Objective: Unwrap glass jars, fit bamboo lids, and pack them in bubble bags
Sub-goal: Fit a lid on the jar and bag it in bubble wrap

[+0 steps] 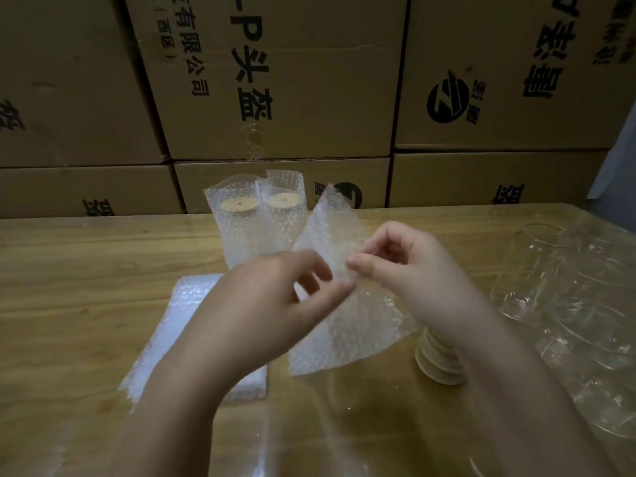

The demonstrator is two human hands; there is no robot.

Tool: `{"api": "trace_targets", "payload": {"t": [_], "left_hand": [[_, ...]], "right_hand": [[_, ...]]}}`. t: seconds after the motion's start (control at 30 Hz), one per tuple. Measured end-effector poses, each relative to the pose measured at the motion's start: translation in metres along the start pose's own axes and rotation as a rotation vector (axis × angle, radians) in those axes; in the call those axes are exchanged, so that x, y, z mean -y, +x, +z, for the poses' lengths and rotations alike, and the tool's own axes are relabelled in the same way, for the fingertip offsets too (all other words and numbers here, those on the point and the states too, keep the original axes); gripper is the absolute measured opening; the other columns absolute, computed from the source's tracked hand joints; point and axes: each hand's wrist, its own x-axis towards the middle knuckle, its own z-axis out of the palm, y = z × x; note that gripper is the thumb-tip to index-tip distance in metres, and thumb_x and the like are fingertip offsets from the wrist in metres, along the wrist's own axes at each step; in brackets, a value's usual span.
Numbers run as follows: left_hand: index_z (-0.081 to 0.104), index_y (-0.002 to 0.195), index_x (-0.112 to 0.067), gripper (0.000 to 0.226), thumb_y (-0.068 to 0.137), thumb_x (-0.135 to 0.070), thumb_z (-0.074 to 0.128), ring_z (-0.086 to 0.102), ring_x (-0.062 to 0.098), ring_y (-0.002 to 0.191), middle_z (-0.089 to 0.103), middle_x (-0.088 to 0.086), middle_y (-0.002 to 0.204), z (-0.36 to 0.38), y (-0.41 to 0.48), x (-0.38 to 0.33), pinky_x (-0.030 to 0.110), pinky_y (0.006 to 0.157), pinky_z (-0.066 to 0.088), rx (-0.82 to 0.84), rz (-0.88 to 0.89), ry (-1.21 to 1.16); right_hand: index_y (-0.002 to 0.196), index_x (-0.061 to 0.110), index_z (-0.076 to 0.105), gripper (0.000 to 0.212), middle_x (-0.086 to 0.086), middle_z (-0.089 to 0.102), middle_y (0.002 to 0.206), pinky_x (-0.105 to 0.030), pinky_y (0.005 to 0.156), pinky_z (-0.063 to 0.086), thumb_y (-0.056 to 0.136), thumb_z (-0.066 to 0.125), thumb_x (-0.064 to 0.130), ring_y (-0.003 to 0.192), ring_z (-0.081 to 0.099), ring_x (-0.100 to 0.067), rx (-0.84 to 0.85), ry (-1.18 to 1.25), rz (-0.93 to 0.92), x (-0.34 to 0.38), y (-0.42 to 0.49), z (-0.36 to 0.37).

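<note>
Readable print is all on the cartons behind the desk [86, 270].
- Centre carton [292, 80]: text turned sideways. Big "-P头盔", with smaller "有限公司" and "(西区)" on its left part.
- Carton right of it [499, 39]: round black logo with slanted stripes. The small characters beside the logo are too blurred to read. The big bold characters are turned and cut by the frame; one looks like "售", rest unsure.
- Carton left of it [69, 80]: partial "盔" at the frame edge.
- Carton below it [241, 180]: same round logo, half hidden behind a bubble bag [330, 218].
- Below-left carton [51, 191] and below-right carton [447, 180]: one partial "盔" each.
</note>
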Motion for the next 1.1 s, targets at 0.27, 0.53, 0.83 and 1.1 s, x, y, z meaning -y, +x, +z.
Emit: {"api": "trace_targets", "payload": {"t": [0.27, 0.53, 0.83, 1.1], "left_hand": [[0.071, 0.079, -0.018, 0.025, 0.09, -0.032, 0.054, 0.07, 0.01, 0.064, 0.072, -0.002, 0.071, 0.005, 0.008, -0.007, 0.023, 0.051, 0.055, -0.171, -0.166, -0.599], [0.067, 0.08, -0.017, 0.007, 0.079, -0.023, 0.063, 0.072, 0.013, 0.066, 0.073, -0.003, 0.073, -0.001, 0.009, 0.005, 0.021, 0.05, 0.053, -0.238, -0.183, -0.664], [0.058, 0.074, -0.029, 0.013, 0.079, -0.018, 0.058, 0.064, 0.013, 0.065, 0.064, -0.011, 0.069, -0.007, 0.003, 0.01, 0.042, 0.061, 0.055, -0.53, -0.253, -0.218], [0.062, 0.076, -0.03, 0.013, 0.086, -0.025, 0.054, 0.052, 0.006, 0.061, 0.058, -0.01, 0.07, -0.001, 0.003, -0.003, 0.028, 0.049, 0.04, -0.486, -0.224, 0.017]], "right_hand": [[0.078, 0.019, 0.051, 0.017, 0.012, 0.051, 0.062, -0.02, 0.051, 0.038, 0.087, 0.06, 0.031, 0.054, 0.043, 0.001, 0.07, 0.015, -0.169, 0.01, -0.009, 0.034], [0.086, 0.015, 0.058, 0.011, -0.002, 0.068, 0.083, -0.036, 0.077, 0.054, 0.09, 0.061, 0.025, 0.08, 0.065, -0.018, 0.086, 0.219, -0.115, 0.014, -0.009, 0.023], [0.073, 0.027, 0.047, 0.022, 0.015, 0.054, 0.064, -0.014, 0.047, 0.037, 0.086, 0.063, 0.018, 0.056, 0.049, -0.001, -0.365, -0.152, -0.116, -0.002, 0.0, 0.014], [0.086, 0.025, 0.048, 0.018, 0.01, 0.052, 0.084, -0.017, 0.058, 0.04, 0.087, 0.063, 0.015, 0.071, 0.051, -0.007, -0.41, -0.333, -0.232, 0.005, -0.004, 0.017]]}}
